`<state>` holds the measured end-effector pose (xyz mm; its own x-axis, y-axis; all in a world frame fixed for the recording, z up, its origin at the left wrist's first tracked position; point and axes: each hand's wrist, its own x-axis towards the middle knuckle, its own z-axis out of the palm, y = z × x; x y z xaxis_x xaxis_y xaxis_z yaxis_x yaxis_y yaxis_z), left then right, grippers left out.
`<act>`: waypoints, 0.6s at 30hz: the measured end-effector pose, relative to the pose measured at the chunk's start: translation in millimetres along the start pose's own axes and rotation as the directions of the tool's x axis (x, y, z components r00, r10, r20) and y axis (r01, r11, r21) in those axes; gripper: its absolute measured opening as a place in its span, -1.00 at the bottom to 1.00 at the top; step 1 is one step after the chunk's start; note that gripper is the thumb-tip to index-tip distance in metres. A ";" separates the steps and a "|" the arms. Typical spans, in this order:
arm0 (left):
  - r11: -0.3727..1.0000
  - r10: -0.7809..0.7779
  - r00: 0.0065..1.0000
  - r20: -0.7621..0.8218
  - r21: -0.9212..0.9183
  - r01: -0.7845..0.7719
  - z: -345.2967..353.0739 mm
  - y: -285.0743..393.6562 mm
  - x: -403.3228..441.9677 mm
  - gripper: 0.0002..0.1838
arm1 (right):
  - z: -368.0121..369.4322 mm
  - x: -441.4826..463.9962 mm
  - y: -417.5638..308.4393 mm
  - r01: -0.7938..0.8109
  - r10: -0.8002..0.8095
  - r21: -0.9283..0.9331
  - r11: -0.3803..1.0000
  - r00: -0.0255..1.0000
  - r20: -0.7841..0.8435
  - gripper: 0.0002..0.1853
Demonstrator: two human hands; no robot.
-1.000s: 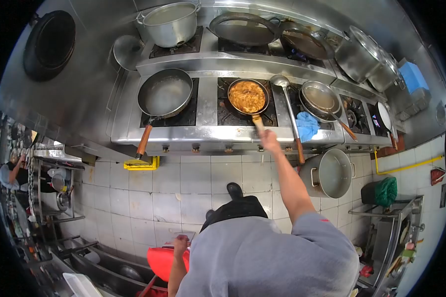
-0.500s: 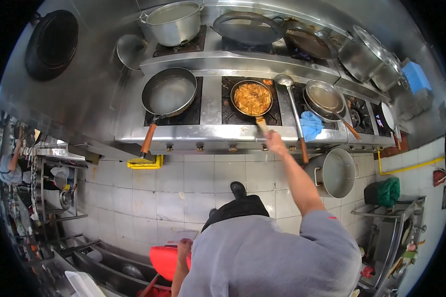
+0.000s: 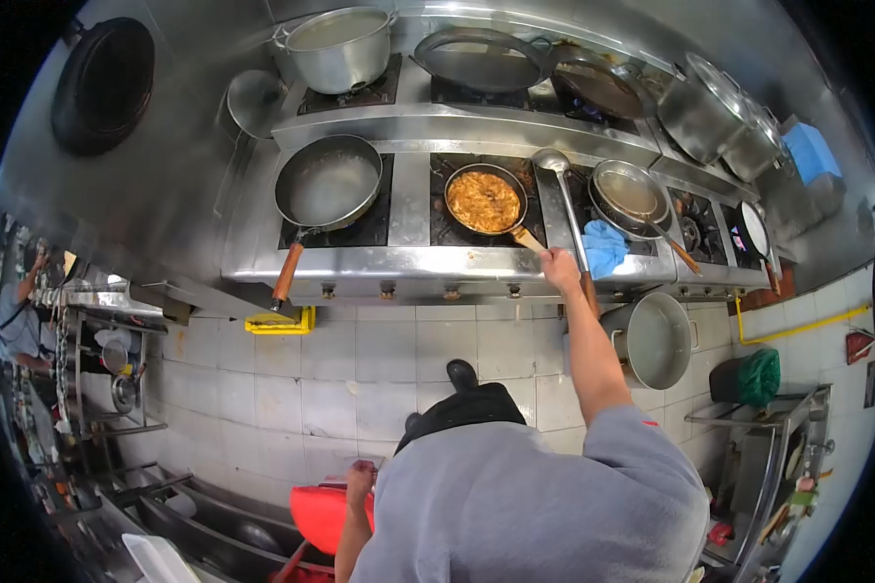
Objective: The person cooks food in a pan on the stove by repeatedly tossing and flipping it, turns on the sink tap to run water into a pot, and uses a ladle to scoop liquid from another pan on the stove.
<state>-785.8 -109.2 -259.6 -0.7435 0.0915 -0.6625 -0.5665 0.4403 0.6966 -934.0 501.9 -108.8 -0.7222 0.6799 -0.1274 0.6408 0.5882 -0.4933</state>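
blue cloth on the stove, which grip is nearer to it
Right. The right grip, on the pan's handle, is just to the left of the blue cloth; the left grip is much farther off, by the red object.

the steel stove (image 3: pixel 408 258) carries a wok (image 3: pixel 331 183), a ladle (image 3: pixel 551 160), a blue cloth (image 3: pixel 605 251) and, over one burner (image 3: pixel 446 231), a frying pan (image 3: pixel 487 232)

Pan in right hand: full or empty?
Not empty: orange-brown food covers nearly the whole inside of the pan. How deep, cannot tell.
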 end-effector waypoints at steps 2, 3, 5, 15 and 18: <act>0.999 -0.013 1.000 0.008 0.034 0.013 -0.2 -11.1 2.3 -0.84 | 19.9 -1.9 -3.6 0.034 -0.034 0.035 0.999 0.999 -0.020 -0.68; 0.997 -0.019 1.000 0.017 0.072 0.018 0.2 -17.2 6.3 -0.83 | 42.6 -3.2 -7.5 0.089 -0.089 0.055 0.994 0.996 -0.017 -0.67; 0.996 0.001 1.000 0.023 0.092 -0.003 1.7 -22.6 6.5 -0.83 | 58.6 -23.1 -47.2 0.100 -0.090 0.196 0.975 0.994 -0.058 -0.67; 0.998 -0.016 0.999 0.033 -0.058 0.018 -4.4 -6.6 -13.0 -0.86 | 65.4 -51.3 -27.2 -0.311 0.249 0.772 0.554 0.947 0.202 -0.55; 0.997 0.048 0.998 0.045 -0.058 -0.045 -11.3 -14.7 -18.8 -0.86 | 99.9 -103.4 32.5 -0.344 0.210 0.648 0.679 0.938 0.277 -0.56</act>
<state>-767.5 -127.4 -254.2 -0.7531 0.1521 -0.6401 -0.5520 0.3833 0.7405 -864.5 407.0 -197.6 -0.6146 0.6397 -0.4616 0.5148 -0.1182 -0.8491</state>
